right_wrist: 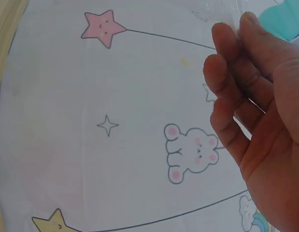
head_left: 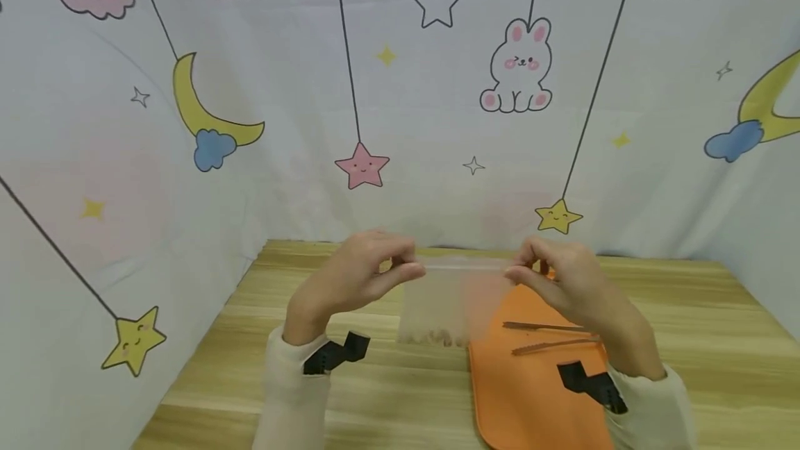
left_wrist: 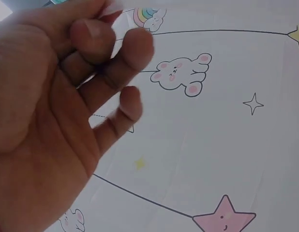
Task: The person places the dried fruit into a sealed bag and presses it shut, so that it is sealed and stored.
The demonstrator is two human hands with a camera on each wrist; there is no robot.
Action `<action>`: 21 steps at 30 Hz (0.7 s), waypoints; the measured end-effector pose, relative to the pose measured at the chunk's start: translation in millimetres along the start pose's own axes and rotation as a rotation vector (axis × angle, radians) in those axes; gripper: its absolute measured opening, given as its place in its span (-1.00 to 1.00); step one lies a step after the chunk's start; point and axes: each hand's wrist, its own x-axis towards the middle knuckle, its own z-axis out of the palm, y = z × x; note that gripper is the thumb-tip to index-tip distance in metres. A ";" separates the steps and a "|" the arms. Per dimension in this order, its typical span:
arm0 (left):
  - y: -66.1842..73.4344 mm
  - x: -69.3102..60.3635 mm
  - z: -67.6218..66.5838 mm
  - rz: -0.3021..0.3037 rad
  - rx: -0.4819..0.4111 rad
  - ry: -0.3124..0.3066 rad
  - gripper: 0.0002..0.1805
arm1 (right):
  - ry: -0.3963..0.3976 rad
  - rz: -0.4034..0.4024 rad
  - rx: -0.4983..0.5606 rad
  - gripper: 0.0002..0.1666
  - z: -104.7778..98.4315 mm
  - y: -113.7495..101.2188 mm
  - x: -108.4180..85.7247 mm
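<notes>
A clear zip bag (head_left: pixel 437 304) hangs upright in the head view, a few small brownish bits gathered along its bottom. My left hand (head_left: pixel 369 269) pinches its top left corner between thumb and fingers. At the opposite top corner, my right hand (head_left: pixel 569 276) pinches the bag the same way. The left wrist view shows the left hand (left_wrist: pixel 67 106) with its other fingers loosely bent. Clear plastic (right_wrist: pixel 227 12) appears by the fingertips of the right hand (right_wrist: pixel 265 111) in the right wrist view.
Below the right hand an orange tray (head_left: pixel 525 394) lies on the wooden table (head_left: pixel 387 401), partly hidden by that arm. Brown-looking tongs (head_left: pixel 544 327) lie spread on the tray. A white cloth (head_left: pixel 437 123) printed with stars, moons and rabbits hangs behind the table and along its sides.
</notes>
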 end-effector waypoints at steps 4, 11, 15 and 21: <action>2.6 -6.6 -11.3 -0.182 -0.148 -0.156 -0.70 | -0.101 0.105 0.103 -0.80 0.5 -3.3 1.8; -26.7 -16.6 -9.4 -0.297 -0.327 -0.413 -0.69 | -0.348 0.330 0.305 -0.76 23.4 16.3 1.4; -62.4 -26.7 9.6 -0.447 -0.398 -0.493 -0.69 | -0.420 0.408 0.365 -0.74 52.9 44.4 -7.8; -92.6 -40.4 37.3 -0.615 -0.274 -0.519 -0.75 | -0.484 0.505 0.330 -0.85 91.5 66.0 -21.2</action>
